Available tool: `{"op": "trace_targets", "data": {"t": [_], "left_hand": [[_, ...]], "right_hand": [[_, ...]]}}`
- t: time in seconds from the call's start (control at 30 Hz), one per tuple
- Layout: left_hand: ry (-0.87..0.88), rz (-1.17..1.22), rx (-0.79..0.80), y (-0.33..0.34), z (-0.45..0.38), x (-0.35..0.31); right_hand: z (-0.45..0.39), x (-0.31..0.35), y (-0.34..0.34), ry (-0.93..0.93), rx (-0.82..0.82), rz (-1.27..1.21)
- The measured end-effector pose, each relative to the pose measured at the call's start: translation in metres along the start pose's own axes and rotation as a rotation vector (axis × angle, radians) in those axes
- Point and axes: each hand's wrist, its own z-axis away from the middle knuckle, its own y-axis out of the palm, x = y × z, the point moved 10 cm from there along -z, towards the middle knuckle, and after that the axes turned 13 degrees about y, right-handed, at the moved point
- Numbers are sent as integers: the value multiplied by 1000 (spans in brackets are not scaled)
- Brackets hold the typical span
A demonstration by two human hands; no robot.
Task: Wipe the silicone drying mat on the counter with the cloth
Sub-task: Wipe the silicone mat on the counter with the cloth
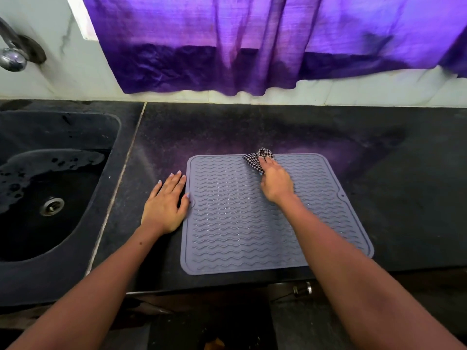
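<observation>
Grey wavy-ribbed mat [240, 223]; right hand [276, 183] grips checked cloth [259, 159], left hand [164, 203] flat, fingers straight.

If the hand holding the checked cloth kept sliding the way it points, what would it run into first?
The right hand points toward the mat's far edge. Past it lies bare counter, then probably the wall under the purple curtain; depth is hard to judge.

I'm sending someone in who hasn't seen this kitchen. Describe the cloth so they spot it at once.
Start at the black counter right of the sink, where a grey wavy-ribbed mat lies. At the mat's far edge, the right hand grips the cloth. It is small, bunched and black-and-white checked, the only patterned fabric there.
</observation>
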Motion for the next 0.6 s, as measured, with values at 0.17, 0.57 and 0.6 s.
{"op": "trace_targets", "data": {"t": [0.17, 0.57, 0.6], "left_hand": [[-8, 15, 8, 0, 0, 1], [2, 34, -17, -2, 0, 1], [3, 31, -19, -1, 0, 1]], "right_hand": [[-21, -38, -7, 309, 226, -688], [-4, -41, -9, 157, 46, 35], [-5, -39, -3, 138, 24, 93]]}}
